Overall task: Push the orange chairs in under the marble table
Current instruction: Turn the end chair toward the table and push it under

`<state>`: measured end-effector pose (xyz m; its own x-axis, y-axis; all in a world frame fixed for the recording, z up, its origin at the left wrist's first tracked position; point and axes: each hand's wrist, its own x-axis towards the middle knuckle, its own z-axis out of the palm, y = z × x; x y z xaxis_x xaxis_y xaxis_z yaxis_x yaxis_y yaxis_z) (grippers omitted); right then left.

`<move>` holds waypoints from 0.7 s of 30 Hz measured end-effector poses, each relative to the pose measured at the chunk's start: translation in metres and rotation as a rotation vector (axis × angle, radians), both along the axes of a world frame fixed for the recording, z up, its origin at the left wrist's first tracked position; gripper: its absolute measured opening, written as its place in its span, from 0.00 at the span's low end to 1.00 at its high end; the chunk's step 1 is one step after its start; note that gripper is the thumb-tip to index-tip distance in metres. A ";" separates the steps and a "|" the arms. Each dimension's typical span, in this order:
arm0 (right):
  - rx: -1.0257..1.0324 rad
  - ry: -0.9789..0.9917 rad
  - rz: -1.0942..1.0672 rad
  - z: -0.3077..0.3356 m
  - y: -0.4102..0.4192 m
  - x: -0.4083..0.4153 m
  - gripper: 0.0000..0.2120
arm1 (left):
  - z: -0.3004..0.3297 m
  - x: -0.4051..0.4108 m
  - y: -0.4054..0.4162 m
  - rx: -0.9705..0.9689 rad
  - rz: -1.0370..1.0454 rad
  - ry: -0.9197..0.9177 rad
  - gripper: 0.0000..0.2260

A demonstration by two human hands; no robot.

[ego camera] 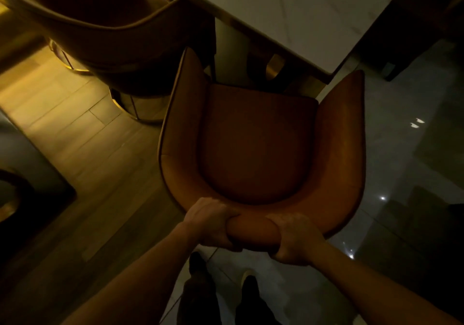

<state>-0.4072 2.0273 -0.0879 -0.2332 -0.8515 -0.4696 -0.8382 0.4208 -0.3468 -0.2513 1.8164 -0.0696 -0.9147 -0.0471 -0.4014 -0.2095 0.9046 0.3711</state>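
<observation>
An orange chair (256,144) with a curved backrest stands right below me, its open front facing the marble table (301,10). The seat's front edge lies just short of the table's near corner. My left hand (213,224) grips the top of the backrest at its middle. My right hand (293,239) grips the same rim just to the right. A second orange chair (120,38) stands at the upper left, beside the table's long edge, its seat partly under the tabletop.
Gold metal chair bases (130,108) show under the second chair. Wooden floor lies on the left, glossy pale tiles on the right. A dark piece of furniture (27,174) sits at the left edge, another dark shape at the top right. My feet stand behind the chair.
</observation>
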 end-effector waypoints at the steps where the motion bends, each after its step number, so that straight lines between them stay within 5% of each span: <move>1: -0.004 0.010 0.002 0.001 -0.001 0.000 0.39 | 0.001 0.000 0.001 -0.004 0.006 0.004 0.32; 18: 0.058 -0.022 0.130 0.017 0.021 0.018 0.30 | 0.000 0.053 0.055 0.031 0.145 -0.003 0.30; 21: 0.079 -0.021 0.189 0.012 0.026 0.024 0.37 | -0.001 0.067 0.066 0.010 0.164 0.043 0.35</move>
<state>-0.3832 2.0531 -0.0756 -0.0625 -0.8395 -0.5398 -0.8978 0.2836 -0.3371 -0.1839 1.8820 -0.0705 -0.9113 -0.1935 -0.3633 -0.3378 0.8559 0.3915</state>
